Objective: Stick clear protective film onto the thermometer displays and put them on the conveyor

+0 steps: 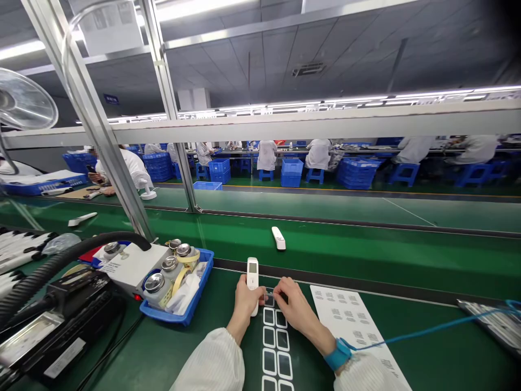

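Note:
My left hand (244, 300) is closed around a white handheld device (253, 275) with a small grey screen and a button below it; it stands nearly upright. Its thumb reaches toward the top of a clear sheet of white-framed screen covers (269, 336), laid out in two columns on the green bench. My right hand (293, 307), wearing a blue wrist strap (338, 354), pinches at the upper end of this sheet. Its fingertips partly hide the topmost cover, so whether that cover is lifted is unclear. Right of this hand lies a white label sheet (345, 309) printed with grey marks.
Another white device (279, 238) lies on the green conveyor belt (342, 244). To the left are a blue tray (185, 317) of metal-topped bottles, a white box (136, 266) and a black machine with a hose (81, 260). A blue cord (427, 331) crosses the right side.

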Motion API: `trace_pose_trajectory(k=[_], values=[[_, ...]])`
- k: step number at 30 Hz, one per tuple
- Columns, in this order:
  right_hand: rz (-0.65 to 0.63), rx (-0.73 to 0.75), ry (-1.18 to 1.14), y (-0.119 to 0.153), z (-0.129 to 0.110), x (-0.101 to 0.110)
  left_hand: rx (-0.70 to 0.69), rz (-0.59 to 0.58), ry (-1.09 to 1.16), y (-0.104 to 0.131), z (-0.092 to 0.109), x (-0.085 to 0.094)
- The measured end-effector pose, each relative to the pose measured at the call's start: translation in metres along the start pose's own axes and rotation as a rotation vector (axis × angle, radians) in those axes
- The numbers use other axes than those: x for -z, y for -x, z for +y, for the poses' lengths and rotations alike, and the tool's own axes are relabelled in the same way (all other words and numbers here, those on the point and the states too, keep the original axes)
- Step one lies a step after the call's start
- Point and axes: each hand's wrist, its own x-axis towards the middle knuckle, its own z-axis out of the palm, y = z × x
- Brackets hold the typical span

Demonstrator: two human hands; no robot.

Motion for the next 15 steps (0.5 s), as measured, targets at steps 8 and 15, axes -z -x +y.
trace_pose_trajectory(k=[8,15], values=[[0.136,0.156,-0.067,0.033,-0.032,0.032,-0.073,-0.025,-0.157,0.004,0.003,0.012],[0.213,-0.025,-0.294,0.037,-0.036,0.065,-0.184,0.042,-0.241,0.031,0.022,0.023]])
